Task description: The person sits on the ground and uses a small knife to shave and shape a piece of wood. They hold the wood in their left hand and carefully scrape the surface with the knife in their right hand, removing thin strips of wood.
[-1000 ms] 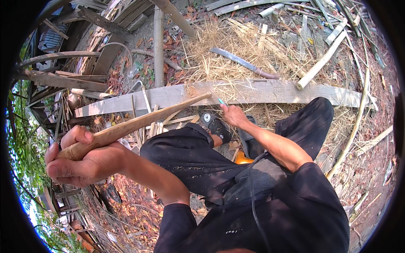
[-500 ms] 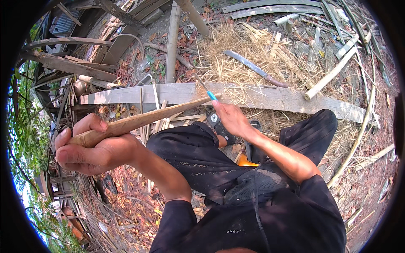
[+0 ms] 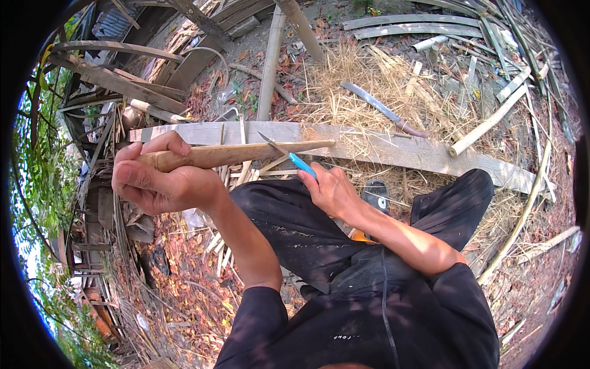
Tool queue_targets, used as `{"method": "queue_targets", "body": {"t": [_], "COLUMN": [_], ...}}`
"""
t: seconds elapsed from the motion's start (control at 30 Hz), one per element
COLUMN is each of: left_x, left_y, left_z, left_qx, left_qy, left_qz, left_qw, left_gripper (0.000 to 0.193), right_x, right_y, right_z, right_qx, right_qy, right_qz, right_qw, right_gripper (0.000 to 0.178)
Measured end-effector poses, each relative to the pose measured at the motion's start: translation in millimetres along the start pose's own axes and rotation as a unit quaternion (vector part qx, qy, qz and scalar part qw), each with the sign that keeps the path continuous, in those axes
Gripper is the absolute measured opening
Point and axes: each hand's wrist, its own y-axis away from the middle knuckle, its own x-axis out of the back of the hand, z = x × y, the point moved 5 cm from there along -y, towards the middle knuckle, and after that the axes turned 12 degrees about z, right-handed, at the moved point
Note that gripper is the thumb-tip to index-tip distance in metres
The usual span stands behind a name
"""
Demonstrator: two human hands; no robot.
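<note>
My left hand (image 3: 175,184), at the left, has its fingers wrapped round the thick end of a tapered piece of bamboo or wood (image 3: 239,154). The piece points right, and its thin tip lies over the plank. In my right hand (image 3: 332,194) is a knife (image 3: 302,164) with a turquoise handle and a narrow blade. That blade crosses the piece a little short of its tip; whether it touches the wood I cannot tell. Beyond my hands, a machete (image 3: 381,107) with a curved blade and brown handle lies on the straw.
A long grey plank (image 3: 430,150) lies crosswise in front of my legs. Pale shavings and straw (image 3: 335,80) cover the ground behind it. A bamboo pole (image 3: 488,114) rests at the right, and stacked timber (image 3: 117,80) at the far left. Thin split strips (image 3: 222,249) lie beside my left leg.
My right hand has drawn the knife back toward me, its blade moving left along the piece. My left hand has moved up and right, turning the piece nearly level.
</note>
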Motion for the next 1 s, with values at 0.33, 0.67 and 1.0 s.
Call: {"method": "queue_targets", "body": {"t": [0.33,0.67,1.0], "left_x": [-14,-25,-26], "left_y": [13,23,4], "left_z": [13,31,2], "left_qx": [-0.019,-0.030,-0.005], "left_qy": [0.073,0.046,0.027], "left_qz": [-0.075,-0.044,-0.063], "left_qw": [0.994,0.997,0.998], "left_gripper": [0.027,0.026,0.026], "right_x": [21,18,4], "right_y": [17,7,6], "right_z": [103,46,55], "right_qx": [-0.103,-0.040,-0.058], "right_qy": [0.059,0.015,0.046], "right_qz": [-0.029,0.045,0.025], "right_qw": [0.993,0.998,0.997], "right_gripper": [0.060,0.053,0.062]}}
